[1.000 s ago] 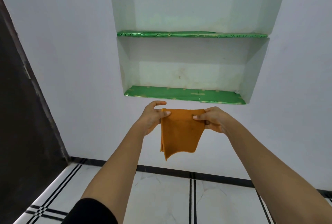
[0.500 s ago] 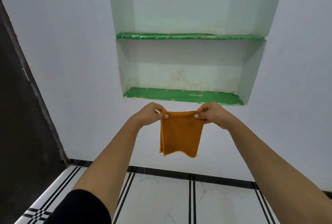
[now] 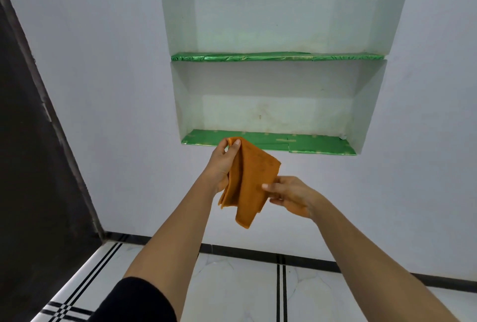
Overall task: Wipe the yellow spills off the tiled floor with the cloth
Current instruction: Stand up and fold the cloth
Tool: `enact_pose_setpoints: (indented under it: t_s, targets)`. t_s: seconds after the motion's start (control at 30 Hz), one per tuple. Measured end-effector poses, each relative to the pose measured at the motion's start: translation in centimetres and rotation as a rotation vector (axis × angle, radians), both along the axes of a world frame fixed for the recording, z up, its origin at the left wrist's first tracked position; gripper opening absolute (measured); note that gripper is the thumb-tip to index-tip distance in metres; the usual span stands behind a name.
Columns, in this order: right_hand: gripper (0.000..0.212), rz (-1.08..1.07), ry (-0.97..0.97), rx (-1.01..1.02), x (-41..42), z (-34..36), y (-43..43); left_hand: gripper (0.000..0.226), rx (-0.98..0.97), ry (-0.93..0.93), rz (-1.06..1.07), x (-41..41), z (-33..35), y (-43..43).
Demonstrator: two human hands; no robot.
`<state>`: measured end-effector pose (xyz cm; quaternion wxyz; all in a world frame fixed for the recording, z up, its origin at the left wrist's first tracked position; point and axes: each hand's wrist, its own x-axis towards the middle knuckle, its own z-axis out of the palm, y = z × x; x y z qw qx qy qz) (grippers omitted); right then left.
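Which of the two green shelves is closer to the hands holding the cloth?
The lower green shelf: the left hand pinches the orange cloth right before its front edge. The upper green shelf sits well above.

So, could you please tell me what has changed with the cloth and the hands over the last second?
The right hand dropped from the cloth's top edge to its lower side, so the orange cloth now hangs tilted and folded from the raised left hand. Both hands still grip it, in the air before the green shelf.

Orange cloth; glossy green shelf linings in a white wall niche; white marbled floor tiles with paired black stripes; black sleeve; dark door.
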<state>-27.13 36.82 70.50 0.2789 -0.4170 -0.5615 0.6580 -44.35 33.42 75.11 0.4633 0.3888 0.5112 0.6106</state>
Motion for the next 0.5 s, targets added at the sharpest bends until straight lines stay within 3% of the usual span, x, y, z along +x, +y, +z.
enact_pose_setpoints:
  t_s: [0.1, 0.27, 0.43, 0.5]
  targets:
    - [0.045, -0.057, -0.010, 0.012, -0.7, -0.5, 0.0, 0.042, -0.039, 0.079, 0.076, -0.5, -0.3, -0.2]
    - [0.042, -0.198, 0.104, -0.032, -1.3, 0.6, 0.2, 0.045, -0.048, 0.319, 0.167, -1.5, -0.2, 0.0]
    - [0.029, -0.273, 0.076, -0.071, -2.1, 2.0, 0.2, 0.051, -0.242, 0.165, 0.028, -2.4, -0.9, -0.7]
    - [0.023, -0.276, 0.049, -0.096, -1.9, 2.5, 0.1, 0.067, -0.284, 0.128, -0.095, -2.9, -1.5, -1.2]
